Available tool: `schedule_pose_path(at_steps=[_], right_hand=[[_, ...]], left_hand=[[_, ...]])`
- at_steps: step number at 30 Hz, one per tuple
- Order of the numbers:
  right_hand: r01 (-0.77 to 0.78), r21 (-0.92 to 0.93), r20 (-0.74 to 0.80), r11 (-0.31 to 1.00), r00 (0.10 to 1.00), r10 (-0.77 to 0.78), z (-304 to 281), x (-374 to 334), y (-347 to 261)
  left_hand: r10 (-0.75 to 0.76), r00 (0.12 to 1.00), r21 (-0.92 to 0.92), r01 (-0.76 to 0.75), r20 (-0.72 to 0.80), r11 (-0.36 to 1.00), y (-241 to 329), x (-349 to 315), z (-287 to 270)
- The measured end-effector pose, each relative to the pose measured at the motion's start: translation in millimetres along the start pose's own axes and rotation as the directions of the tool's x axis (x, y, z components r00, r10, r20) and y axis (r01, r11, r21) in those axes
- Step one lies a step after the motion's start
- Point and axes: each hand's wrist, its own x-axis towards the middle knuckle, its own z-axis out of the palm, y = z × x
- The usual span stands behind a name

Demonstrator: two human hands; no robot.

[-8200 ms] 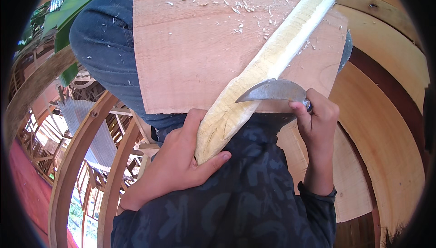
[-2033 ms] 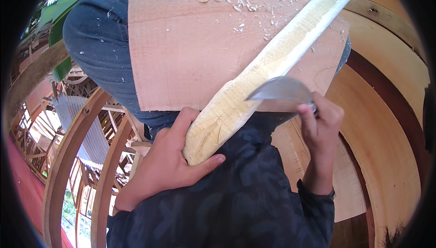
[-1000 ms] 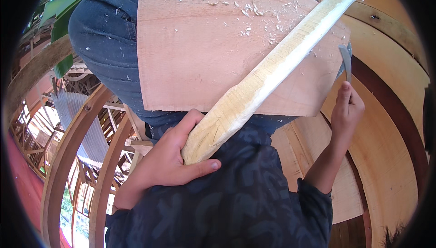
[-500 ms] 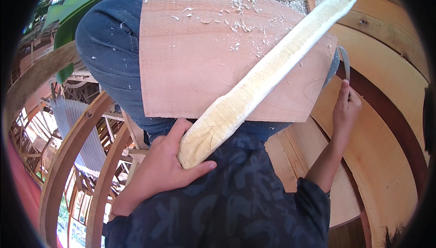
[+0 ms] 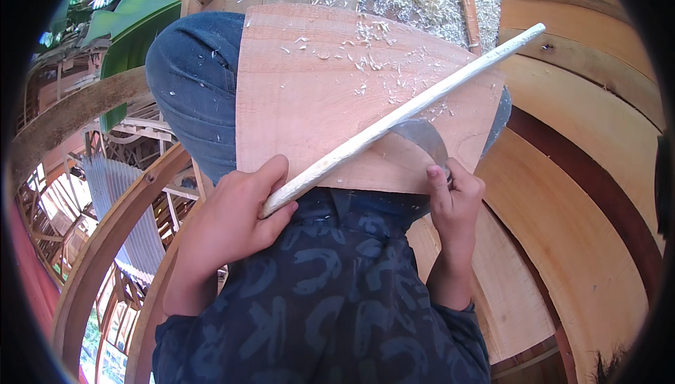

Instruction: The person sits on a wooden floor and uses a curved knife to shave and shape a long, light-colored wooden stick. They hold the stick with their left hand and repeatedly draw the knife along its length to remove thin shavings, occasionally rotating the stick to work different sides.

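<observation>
My left hand [image 5: 242,219] is closed round the near end of a long, pale wooden strip [image 5: 394,118]. The strip stands on its narrow edge and slants up to the right, its far end past the board's edge. In my right hand [image 5: 455,197] is a curved knife [image 5: 425,138], its handle mostly hidden in my fist. The tip of the broad, crescent-shaped blade is at the strip's lower side, about midway along; whether it touches, I cannot tell. Beneath both lies a flat reddish board [image 5: 302,103] across my lap, sprinkled with shavings.
Curved wooden planks [image 5: 576,194] line the right side. A heap of pale shavings [image 5: 429,4] covers the floor ahead. Curved timber ribs [image 5: 105,243] stand at the left, with a corrugated sheet [image 5: 123,205] beyond them. My bent knee [image 5: 193,81] is left of the board.
My left hand has rolled the strip from its broad face onto its narrow edge. My right hand has brought the curved knife in from the far right to the strip's middle.
</observation>
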Motion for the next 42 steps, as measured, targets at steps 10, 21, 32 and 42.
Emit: schedule_pose_path(at_steps=[10, 21, 32, 42], right_hand=[[0.118, -0.105, 0.096, 0.988, 0.990, -0.108, 14, -1, -28], [-0.234, -0.210, -0.346, 0.949, 0.926, 0.152, -42, 38, 41], [0.131, -0.274, 0.094, 0.953, 0.990, -0.109, 13, 11, -22], [0.131, -0.340, 0.015, 0.931, 0.991, -0.134, 5, 24, -10]], left_hand=[[0.005, 0.993, -0.155, 0.013, 0.116, 0.988, 7, 2, 4], [-0.039, 0.989, -0.135, 0.058, 0.141, 0.989, -4, -1, 1], [-0.078, 0.989, -0.132, 0.095, 0.127, 0.987, 17, 14, 3], [-0.100, 0.982, -0.145, 0.124, 0.162, 0.982, 13, 19, 8]])
